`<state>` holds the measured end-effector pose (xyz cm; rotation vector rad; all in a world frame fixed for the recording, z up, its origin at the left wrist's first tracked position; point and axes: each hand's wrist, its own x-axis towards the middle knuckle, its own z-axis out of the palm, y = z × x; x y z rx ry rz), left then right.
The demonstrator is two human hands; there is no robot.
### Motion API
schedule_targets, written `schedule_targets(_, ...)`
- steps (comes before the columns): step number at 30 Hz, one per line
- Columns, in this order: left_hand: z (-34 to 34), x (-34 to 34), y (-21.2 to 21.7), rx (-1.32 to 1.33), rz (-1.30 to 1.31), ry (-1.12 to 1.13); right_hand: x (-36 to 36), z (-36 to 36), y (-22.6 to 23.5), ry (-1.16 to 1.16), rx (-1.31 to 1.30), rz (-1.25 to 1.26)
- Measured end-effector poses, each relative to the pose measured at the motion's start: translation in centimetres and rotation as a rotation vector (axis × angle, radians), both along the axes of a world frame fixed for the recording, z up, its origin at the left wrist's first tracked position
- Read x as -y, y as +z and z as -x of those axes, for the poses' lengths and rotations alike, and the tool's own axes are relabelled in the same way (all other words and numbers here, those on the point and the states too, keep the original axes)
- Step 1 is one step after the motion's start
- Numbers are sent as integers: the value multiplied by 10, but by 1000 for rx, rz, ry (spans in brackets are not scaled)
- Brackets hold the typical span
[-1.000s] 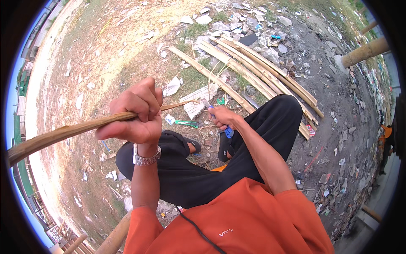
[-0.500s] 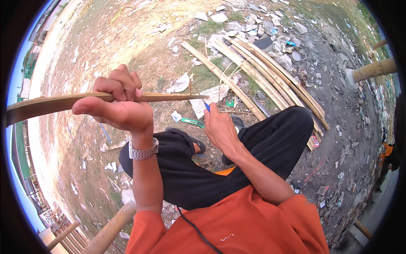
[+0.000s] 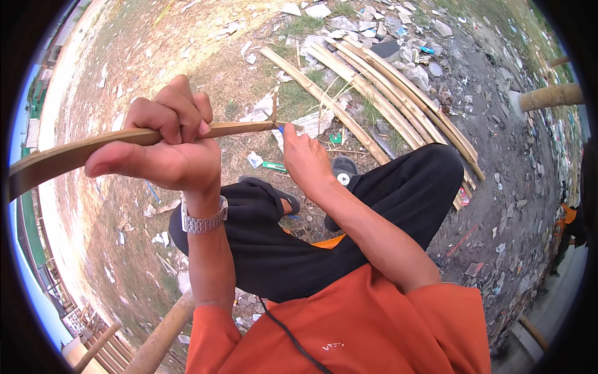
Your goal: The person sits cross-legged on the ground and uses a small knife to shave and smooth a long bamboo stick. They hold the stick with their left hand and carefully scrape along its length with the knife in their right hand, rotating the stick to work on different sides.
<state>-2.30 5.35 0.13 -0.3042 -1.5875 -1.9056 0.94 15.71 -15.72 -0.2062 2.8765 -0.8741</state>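
Observation:
A long split bamboo strip (image 3: 75, 149) runs across from the far left, tapering to its right end. My left hand (image 3: 174, 137) is closed around it from below, fingers curled over the top and thumb stretched along the strip. My right hand (image 3: 304, 153) grips a small blue-handled knife (image 3: 281, 129) at the strip's right end. Most of the knife is hidden by my fingers. A thin bamboo sliver (image 3: 275, 106) stands up from the strip beside the knife.
Several split bamboo lengths (image 3: 349, 121) lie on the littered ground, ahead and to the right. A green box cutter (image 3: 274, 166) rests near my feet. Bamboo poles stand at the right (image 3: 551, 97) and lower left (image 3: 163, 333). Paper scraps and rubbish are scattered around.
My right hand and the knife have moved left along the strip, back from its tip. A sliver now sticks up there more plainly. My left hand has shifted slightly left.

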Motion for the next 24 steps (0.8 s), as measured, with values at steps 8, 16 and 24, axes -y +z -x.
schedule_targets(8, 6, 2, -2, -97, 2, 6, -89, -17, -146, -159, 516, -313)
schedule_targets(16, 23, 12, 3, -41, 102, 248, -25, 7, -6, -39, 223, 341)
schedule_targets(24, 12, 7, -1, -46, 84, 210, -10, 2, -44, -76, 199, 182)
